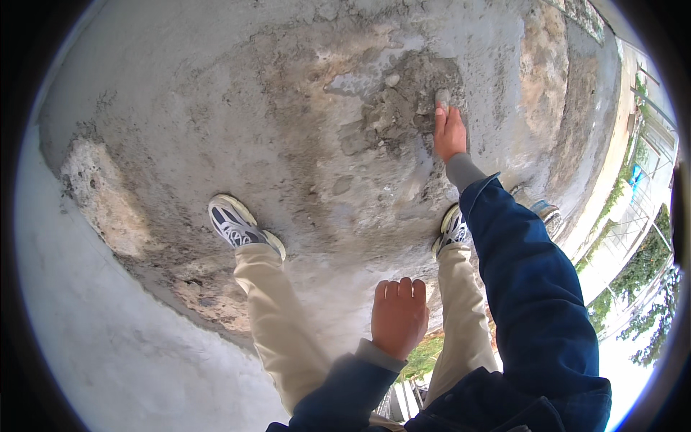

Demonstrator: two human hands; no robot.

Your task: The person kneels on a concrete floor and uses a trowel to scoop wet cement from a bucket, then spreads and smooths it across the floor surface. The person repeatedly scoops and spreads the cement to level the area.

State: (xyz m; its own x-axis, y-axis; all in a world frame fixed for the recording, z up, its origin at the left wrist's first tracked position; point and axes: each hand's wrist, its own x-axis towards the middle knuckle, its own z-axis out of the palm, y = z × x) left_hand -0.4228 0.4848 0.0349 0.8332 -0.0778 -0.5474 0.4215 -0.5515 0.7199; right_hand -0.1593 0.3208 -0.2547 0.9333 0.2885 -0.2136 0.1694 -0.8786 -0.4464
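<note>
My right hand reaches out over the rough concrete floor and grips the handle of a hand tool, likely a trowel. Its far part is smeared grey and hard to tell from the floor. The tool is at the right side of a heap of wet grey mortar, in which a small pale lump lies. My left hand is held near my body, between my legs, with its fingers curled. Nothing shows in it, and its palm is hidden.
My shoes stand apart on the patchy floor. A mortar-stained container sits beyond my right sleeve, partly hidden. A smooth pale wall borders the floor at the left. At the right are a pale ledge, metal framework and green plants.
</note>
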